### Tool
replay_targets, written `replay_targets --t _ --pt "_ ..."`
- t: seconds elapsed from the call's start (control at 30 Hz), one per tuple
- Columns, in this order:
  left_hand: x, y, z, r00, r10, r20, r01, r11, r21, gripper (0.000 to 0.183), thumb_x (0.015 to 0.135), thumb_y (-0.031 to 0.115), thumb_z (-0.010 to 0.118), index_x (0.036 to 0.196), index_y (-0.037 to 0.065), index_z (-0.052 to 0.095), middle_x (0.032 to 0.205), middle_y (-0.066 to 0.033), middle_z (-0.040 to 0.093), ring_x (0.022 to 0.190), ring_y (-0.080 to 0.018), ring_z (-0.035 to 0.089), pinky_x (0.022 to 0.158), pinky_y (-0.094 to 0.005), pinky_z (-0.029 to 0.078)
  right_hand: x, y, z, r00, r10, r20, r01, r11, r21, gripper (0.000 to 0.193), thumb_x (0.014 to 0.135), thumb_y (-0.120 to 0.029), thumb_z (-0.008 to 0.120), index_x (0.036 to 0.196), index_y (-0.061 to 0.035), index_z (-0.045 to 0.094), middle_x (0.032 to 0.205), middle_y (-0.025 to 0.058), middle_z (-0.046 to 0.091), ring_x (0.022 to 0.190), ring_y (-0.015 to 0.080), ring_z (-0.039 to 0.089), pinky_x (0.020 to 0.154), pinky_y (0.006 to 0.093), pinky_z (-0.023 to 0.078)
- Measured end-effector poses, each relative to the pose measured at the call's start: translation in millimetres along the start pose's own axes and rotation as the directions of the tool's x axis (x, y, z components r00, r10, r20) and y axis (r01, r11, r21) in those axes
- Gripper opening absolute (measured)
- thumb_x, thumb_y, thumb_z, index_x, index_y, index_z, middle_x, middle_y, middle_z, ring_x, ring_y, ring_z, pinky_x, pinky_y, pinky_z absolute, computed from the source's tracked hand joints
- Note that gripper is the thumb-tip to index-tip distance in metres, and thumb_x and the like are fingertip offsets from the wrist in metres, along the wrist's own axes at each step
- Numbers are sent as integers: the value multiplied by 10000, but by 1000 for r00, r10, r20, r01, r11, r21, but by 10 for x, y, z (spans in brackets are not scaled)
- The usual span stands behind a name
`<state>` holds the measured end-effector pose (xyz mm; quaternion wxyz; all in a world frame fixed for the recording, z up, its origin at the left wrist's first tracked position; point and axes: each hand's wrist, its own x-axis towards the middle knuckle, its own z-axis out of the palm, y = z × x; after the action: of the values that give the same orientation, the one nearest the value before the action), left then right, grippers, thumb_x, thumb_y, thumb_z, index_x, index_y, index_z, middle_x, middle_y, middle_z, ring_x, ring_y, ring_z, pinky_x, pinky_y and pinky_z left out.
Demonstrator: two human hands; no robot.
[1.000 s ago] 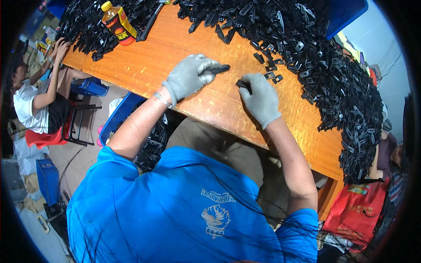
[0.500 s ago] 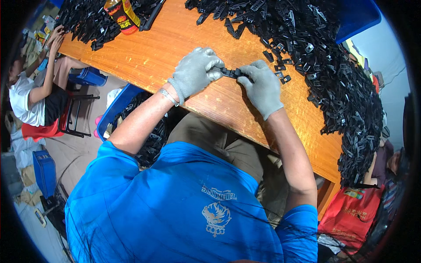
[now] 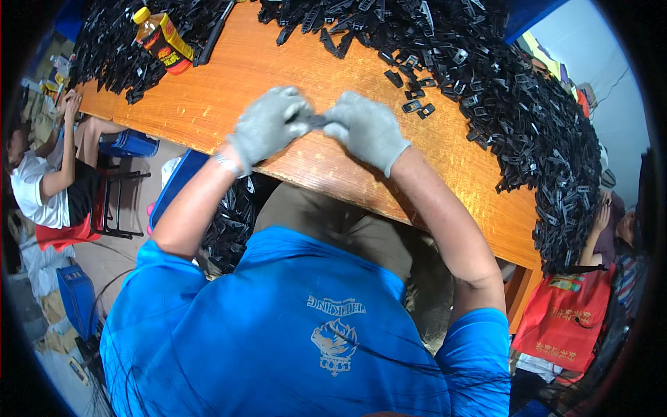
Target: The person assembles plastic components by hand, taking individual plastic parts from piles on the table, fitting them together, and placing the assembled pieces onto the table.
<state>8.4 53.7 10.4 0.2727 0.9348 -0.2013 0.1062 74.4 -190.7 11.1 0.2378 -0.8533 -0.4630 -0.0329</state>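
Note:
Both my hands wear grey gloves and meet over the near part of the wooden table (image 3: 229,90). Between their fingertips is a small black plastic piece (image 3: 317,121), mostly covered by the gloves and slightly blurred. My left hand (image 3: 269,131) pinches its left end with thumb and fingers. At the other end, my right hand (image 3: 368,131) is closed on the same piece. A few loose black plastic clips (image 3: 417,108) lie to the right of my right hand, beside a large heap of similar clips (image 3: 479,83).
The clip heap runs along the table's far and right sides. Another black heap (image 3: 108,52) stands far left, with a yellow-capped bottle (image 3: 165,42) by it. A blue bin (image 3: 182,181) sits below the table edge. People sit left and right; a red bag (image 3: 566,316) is lower right.
The whole view has shifted, moving the table leftward in the picture. My hands have come closer together, and less of the black piece shows between them. Both still hold it.

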Motion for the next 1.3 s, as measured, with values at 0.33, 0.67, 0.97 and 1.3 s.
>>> replay_targets --t 0.33,0.67,0.97,1.3 --pt "-8 -292 -782 982 -181 58 179 983 41 358 1007 115 675 1358 49 700 1294 -134 731 1179 -281 704 1053 -411 546 -514 549 -645 972 166 -164 -222 871 -438 181 1020 -155 620 1134 -137 759 1195 150 692 1043 377 728 871 493 605" --pt "1351 -484 -40 998 64 -12 -41 767 640 273 1015 183 653 1260 197 773 1260 -99 707 1239 -286 678 1012 -438 583 -264 494 -703 966 258 -33 -258 938 -232 157 912 -103 722 1058 -47 709 1091 198 689 941 375 743 827 473 609" --pt "1395 -491 -94 982 46 184 -143 816 561 209 1032 182 626 1182 138 764 1222 -120 727 1198 -323 700 970 -471 597 -515 31 -292 968 239 -81 -241 970 -17 178 917 -152 752 1071 -64 754 1018 156 719 925 337 737 826 457 603" --pt "903 -299 -80 978 139 -156 -96 962 255 337 1002 113 706 1338 114 690 1110 -86 693 1063 -277 705 934 -418 575 -525 -71 -475 867 494 66 -442 824 -354 174 947 -217 775 1012 -57 755 1068 226 723 935 445 752 824 544 617"
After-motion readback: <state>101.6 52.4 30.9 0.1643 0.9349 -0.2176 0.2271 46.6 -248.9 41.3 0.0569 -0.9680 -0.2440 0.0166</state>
